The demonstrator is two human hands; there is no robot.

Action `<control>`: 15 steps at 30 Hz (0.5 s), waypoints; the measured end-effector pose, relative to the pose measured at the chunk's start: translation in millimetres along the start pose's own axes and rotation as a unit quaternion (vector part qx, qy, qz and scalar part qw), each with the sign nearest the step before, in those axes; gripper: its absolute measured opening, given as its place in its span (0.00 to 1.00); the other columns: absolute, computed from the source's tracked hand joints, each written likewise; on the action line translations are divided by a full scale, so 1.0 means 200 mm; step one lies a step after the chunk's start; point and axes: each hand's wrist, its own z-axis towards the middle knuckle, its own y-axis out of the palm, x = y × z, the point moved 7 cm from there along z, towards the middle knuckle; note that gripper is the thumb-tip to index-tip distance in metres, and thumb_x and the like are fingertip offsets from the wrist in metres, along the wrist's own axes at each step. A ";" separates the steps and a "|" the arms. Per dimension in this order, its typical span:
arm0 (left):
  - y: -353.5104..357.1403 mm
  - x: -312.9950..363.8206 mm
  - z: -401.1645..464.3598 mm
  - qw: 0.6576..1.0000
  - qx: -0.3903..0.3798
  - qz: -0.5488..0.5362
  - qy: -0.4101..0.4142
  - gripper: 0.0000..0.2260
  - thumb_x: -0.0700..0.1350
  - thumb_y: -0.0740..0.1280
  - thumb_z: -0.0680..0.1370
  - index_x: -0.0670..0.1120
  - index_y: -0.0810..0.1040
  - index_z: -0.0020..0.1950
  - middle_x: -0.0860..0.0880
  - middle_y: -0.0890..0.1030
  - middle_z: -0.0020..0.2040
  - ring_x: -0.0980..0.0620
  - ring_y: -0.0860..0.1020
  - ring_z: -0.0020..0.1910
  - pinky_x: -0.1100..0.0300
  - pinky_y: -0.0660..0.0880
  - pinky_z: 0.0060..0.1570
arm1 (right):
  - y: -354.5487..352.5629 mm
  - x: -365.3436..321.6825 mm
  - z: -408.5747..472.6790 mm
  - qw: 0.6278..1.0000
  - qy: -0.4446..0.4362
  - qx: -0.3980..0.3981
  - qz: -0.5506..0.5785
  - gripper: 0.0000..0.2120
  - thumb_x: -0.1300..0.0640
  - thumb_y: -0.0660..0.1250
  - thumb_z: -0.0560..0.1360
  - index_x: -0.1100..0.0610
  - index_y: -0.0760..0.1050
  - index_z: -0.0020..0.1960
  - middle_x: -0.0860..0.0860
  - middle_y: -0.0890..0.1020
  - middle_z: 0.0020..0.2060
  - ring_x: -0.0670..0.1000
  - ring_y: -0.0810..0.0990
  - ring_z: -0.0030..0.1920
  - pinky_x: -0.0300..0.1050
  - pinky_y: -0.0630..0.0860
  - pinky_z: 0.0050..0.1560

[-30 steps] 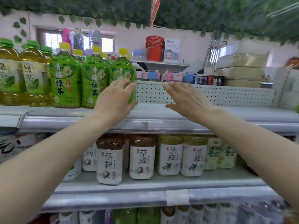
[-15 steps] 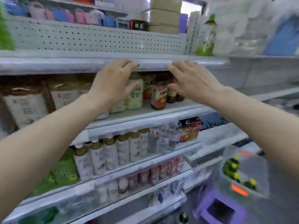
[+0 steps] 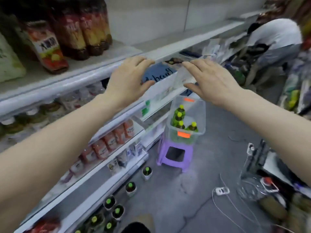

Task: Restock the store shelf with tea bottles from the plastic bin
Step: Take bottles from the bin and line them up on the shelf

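Step in hand, by judgement: between bottles, reaching out toward the bin for the next pick.

Left hand (image 3: 127, 79) held out in mid-air, palm down, fingers loosely spread, holding nothing. Right hand (image 3: 210, 81) likewise extended, fingers relaxed and apart, empty. Neither touching shelf or stock; both hovering in front of the shelf edge (image 3: 70, 81), above and nearer than the bin.

Plastic bin (image 3: 186, 121) clear, with orange tags at near and far rims, seated on a purple stool (image 3: 175, 153) on the floor, just right of the lower shelving. Four tea bottles (image 3: 180, 115) visible inside (green bodies, yellow caps), upright, grouped toward the bin's left side; right side appears vacant. Further bottles standing on the floor (image 3: 116, 211) near the shelf foot, in a loose row at near left (whether part of the restock, cannot tell).

Upper shelf at far left holding dark red-labelled bottles (image 3: 84, 31); bare board to their right. Lower tiers stocked with red-labelled drinks (image 3: 111, 140). Second person (image 3: 276, 36) crouched at far right, clear of the work. White cables and a power strip (image 3: 222, 190) on the floor at near right.

Next move, by judgement: lowering both hands well down and forward into the bin, closing round bottle necks or bodies from above, lifting straight up clear of the rim. Stool footing light; sideways tug likely to shift the bin.
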 end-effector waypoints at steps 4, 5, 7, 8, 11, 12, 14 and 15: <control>0.43 0.08 0.11 0.998 -0.041 -0.052 0.012 0.25 0.53 0.69 0.77 0.45 0.71 0.71 0.45 0.75 0.67 0.42 0.72 0.65 0.47 0.72 0.60 | 0.31 0.22 -0.14 0.998 0.038 -0.045 0.015 0.30 0.45 0.60 0.77 0.63 0.66 0.72 0.62 0.76 0.61 0.65 0.76 0.58 0.60 0.75 0.56; 0.54 0.09 0.14 0.997 -0.052 -0.061 0.014 0.25 0.53 0.69 0.77 0.46 0.71 0.72 0.45 0.75 0.67 0.42 0.72 0.65 0.47 0.72 0.61 | 0.39 0.27 -0.16 0.997 0.045 -0.054 0.019 0.30 0.44 0.60 0.77 0.63 0.66 0.72 0.62 0.76 0.60 0.65 0.76 0.57 0.60 0.75 0.56; 0.77 0.10 0.21 0.994 -0.081 -0.074 0.009 0.25 0.53 0.69 0.78 0.46 0.71 0.72 0.46 0.74 0.68 0.43 0.71 0.66 0.49 0.70 0.61 | 0.56 0.35 -0.17 0.995 0.055 -0.073 0.028 0.30 0.45 0.61 0.77 0.63 0.66 0.72 0.62 0.77 0.58 0.65 0.76 0.56 0.59 0.75 0.54; 0.88 0.09 0.25 0.992 -0.092 -0.082 0.006 0.25 0.53 0.69 0.77 0.46 0.71 0.72 0.46 0.74 0.68 0.44 0.72 0.66 0.49 0.71 0.61 | 0.64 0.39 -0.18 0.994 0.058 -0.084 0.031 0.31 0.45 0.61 0.76 0.64 0.65 0.72 0.62 0.77 0.59 0.65 0.76 0.56 0.59 0.74 0.55; 1.20 0.04 0.37 0.987 -0.117 -0.107 -0.006 0.24 0.53 0.69 0.76 0.47 0.72 0.71 0.46 0.75 0.67 0.42 0.72 0.65 0.47 0.73 0.59 | 0.89 0.53 -0.16 0.990 0.078 -0.103 0.053 0.32 0.48 0.67 0.76 0.64 0.64 0.74 0.62 0.76 0.61 0.64 0.76 0.59 0.58 0.73 0.59; 1.30 0.03 0.42 0.985 -0.127 -0.114 -0.013 0.24 0.53 0.69 0.76 0.47 0.72 0.70 0.46 0.76 0.66 0.41 0.72 0.65 0.47 0.72 0.59 | 0.97 0.58 -0.15 0.989 0.083 -0.105 0.066 0.32 0.49 0.68 0.75 0.64 0.64 0.73 0.62 0.77 0.60 0.64 0.76 0.58 0.58 0.73 0.59; 1.49 -0.01 0.48 0.979 -0.154 -0.127 -0.032 0.24 0.52 0.69 0.77 0.47 0.71 0.71 0.46 0.75 0.67 0.42 0.72 0.65 0.49 0.71 0.59 | 1.12 0.65 -0.12 0.985 0.089 -0.117 0.091 0.32 0.50 0.69 0.75 0.63 0.64 0.73 0.61 0.77 0.60 0.64 0.77 0.58 0.57 0.74 0.58; 1.58 -0.02 0.51 0.976 -0.168 -0.133 -0.037 0.24 0.52 0.69 0.77 0.48 0.71 0.72 0.46 0.75 0.67 0.42 0.72 0.65 0.49 0.71 0.59 | 1.20 0.69 -0.10 0.983 0.094 -0.124 0.101 0.32 0.50 0.69 0.76 0.63 0.64 0.74 0.61 0.77 0.61 0.63 0.77 0.59 0.56 0.74 0.58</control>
